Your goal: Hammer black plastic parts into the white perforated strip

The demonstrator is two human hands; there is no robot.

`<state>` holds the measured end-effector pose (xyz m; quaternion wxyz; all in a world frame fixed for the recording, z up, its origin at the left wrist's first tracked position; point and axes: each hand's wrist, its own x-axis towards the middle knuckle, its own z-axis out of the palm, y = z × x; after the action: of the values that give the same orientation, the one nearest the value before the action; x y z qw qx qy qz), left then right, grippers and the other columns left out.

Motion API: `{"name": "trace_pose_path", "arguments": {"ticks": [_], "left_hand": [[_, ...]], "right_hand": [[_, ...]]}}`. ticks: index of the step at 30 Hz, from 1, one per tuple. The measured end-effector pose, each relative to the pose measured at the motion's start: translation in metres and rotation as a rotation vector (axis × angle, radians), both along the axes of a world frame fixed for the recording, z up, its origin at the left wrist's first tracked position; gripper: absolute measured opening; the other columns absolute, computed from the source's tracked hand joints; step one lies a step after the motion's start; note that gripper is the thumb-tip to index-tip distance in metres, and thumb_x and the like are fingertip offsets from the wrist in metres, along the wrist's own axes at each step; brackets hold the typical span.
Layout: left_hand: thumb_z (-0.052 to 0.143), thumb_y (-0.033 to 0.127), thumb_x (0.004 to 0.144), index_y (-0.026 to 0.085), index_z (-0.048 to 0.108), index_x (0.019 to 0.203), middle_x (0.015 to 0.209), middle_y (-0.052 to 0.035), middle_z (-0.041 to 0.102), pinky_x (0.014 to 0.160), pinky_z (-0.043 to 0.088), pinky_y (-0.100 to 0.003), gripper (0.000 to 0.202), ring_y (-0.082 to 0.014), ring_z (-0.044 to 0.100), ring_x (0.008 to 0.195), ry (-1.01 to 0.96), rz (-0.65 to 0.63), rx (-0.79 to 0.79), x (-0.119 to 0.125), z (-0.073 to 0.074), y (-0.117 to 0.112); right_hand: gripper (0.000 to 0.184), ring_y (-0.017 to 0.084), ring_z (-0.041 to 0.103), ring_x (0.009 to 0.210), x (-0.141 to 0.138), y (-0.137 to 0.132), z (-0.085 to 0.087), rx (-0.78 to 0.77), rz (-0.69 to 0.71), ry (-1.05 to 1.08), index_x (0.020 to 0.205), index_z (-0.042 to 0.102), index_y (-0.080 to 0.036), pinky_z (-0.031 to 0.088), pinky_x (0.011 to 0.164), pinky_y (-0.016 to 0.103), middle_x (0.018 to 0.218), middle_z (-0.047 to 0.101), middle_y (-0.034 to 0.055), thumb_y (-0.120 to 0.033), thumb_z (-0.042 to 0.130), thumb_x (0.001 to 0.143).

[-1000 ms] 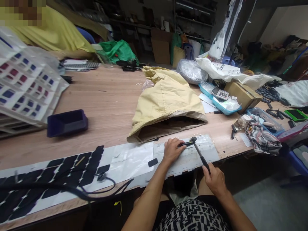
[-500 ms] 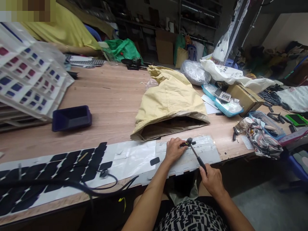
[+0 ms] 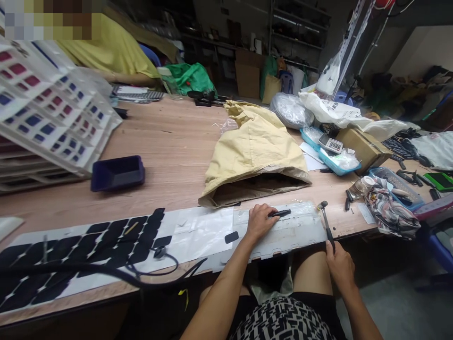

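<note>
My left hand (image 3: pixel 261 220) is closed round one end of a small black piece (image 3: pixel 282 213), whose exact kind I cannot make out. That piece lies over a pale, scuffed work board (image 3: pixel 300 226) along the table's front edge. My right hand (image 3: pixel 340 265) grips the dark handle of a small hammer (image 3: pixel 324 218); its head is up, just past the board's right end and apart from the black piece. Behind my left hand a yellow cloth sack (image 3: pixel 256 146) lies with its dark mouth facing me. A flat black rounded patch (image 3: pixel 231 237) rests left of my left wrist.
At left, rows of black patches (image 3: pixel 106 252) lie on white sheeting, a dark cable (image 3: pixel 116 274) crossing them. Beyond stand a purple tray (image 3: pixel 118 174) and a white plastic basket (image 3: pixel 60 106). Right are blue trays, a box (image 3: pixel 364 144) and a bottle (image 3: pixel 361 186). A person in yellow (image 3: pixel 116 49) sits opposite.
My right hand has swung the hammer away to the right, off the black piece. My left hand still holds the piece in place. The view has shifted slightly.
</note>
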<state>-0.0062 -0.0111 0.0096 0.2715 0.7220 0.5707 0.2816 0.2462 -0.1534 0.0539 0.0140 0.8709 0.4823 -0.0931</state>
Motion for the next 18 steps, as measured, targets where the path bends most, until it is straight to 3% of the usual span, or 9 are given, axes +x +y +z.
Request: {"name": "trace_pose_path", "arguments": {"ticks": [5,11,15,18], "left_hand": [[0.067,0.037,0.079,0.026,0.072,0.091,0.091,-0.0023,0.067,0.093,0.035,-0.041,0.017,-0.0245,0.051,0.098,-0.067,-0.07,-0.006,-0.007,0.005,-0.006],[0.07,0.038,0.076,0.025,0.071,0.086,0.112,-0.0041,0.059,0.1,0.038,-0.038,0.016,-0.0239,0.048,0.111,-0.265,-0.45,-0.069,-0.034,0.014,-0.059],[0.077,0.027,0.068,0.027,0.073,0.083,0.124,-0.0038,0.055,0.106,0.033,-0.044,0.015,-0.0285,0.041,0.122,-0.108,-0.447,-0.024,-0.035,0.014,-0.095],[0.083,0.033,0.06,0.029,0.073,0.088,0.128,-0.004,0.054,0.107,0.032,-0.047,0.029,-0.0317,0.04,0.125,-0.045,-0.457,0.013,-0.03,0.014,-0.1]], "right_hand": [[0.041,0.024,0.069,0.083,0.004,0.0,-0.004,-0.044,-0.043,-0.008,0.1,0.061,-0.018,0.04,0.065,0.028,0.088,0.073,0.0126,-0.045,0.03,0.101],[0.039,0.025,0.069,0.083,0.003,-0.001,-0.01,-0.028,-0.032,0.009,0.101,0.06,-0.018,0.041,0.067,0.029,0.088,0.073,0.0131,-0.043,0.03,0.101],[0.039,0.025,0.07,0.083,0.004,0.0,-0.011,-0.026,-0.038,0.031,0.1,0.06,-0.018,0.04,0.066,0.029,0.088,0.073,0.0136,-0.042,0.03,0.101],[0.039,0.025,0.07,0.083,0.004,0.002,-0.011,-0.025,-0.032,0.048,0.1,0.061,-0.018,0.039,0.066,0.029,0.088,0.073,0.0136,-0.042,0.03,0.101]]}}
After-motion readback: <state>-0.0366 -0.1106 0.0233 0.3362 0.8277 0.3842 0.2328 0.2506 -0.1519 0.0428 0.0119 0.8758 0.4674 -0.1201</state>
